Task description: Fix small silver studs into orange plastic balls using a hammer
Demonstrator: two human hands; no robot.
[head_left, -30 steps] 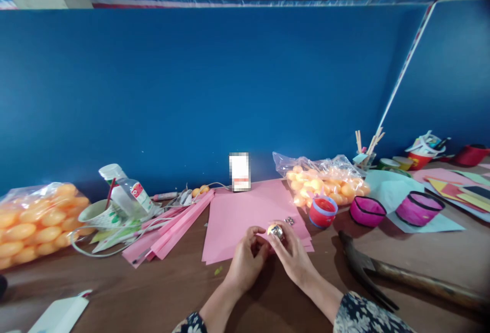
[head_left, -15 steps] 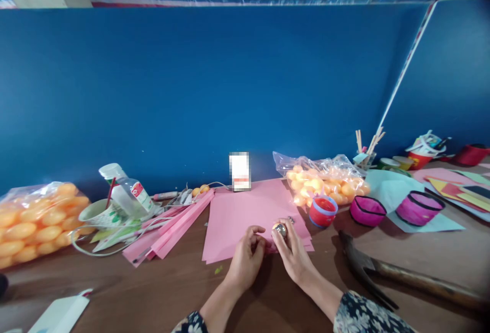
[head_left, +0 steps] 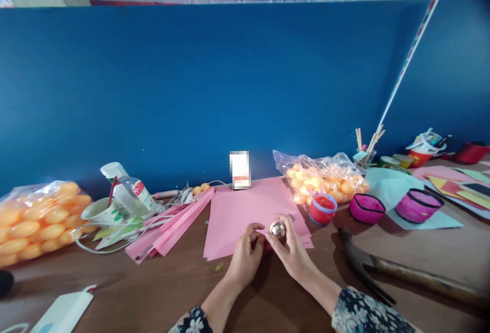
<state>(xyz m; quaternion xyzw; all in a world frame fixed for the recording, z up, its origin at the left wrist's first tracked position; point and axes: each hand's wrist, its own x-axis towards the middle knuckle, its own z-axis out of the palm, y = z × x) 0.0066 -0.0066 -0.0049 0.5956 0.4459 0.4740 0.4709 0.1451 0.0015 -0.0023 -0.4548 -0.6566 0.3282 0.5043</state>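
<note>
My right hand (head_left: pixel 293 254) has its fingers closed around a shiny, mirror-like metal ball (head_left: pixel 278 229), thumb in front and index finger behind. It is above the near right part of a stack of pink paper (head_left: pixel 245 210). Facing it, my left hand (head_left: pixel 247 255) has loosely curled fingers with a gap between thumb and index finger, and nothing can be seen in them. The two hands are close together but apart. Just beyond my right hand, a small metallic piece (head_left: pixel 291 218) lies on the paper.
A hammer (head_left: pixel 413 274) lies at the right. Behind it stand a red and blue cup (head_left: pixel 322 210) and two magenta rings (head_left: pixel 366 208). Bags of orange balls (head_left: pixel 42 221) flank the paper. Pink strips (head_left: pixel 172 228), a cable and a bottle (head_left: pixel 133 195) are at the left.
The metal ball has turned or shifted slightly in my right hand's fingers, so more of it shows. My left hand has hardly moved. The whole view has shifted a little.
</note>
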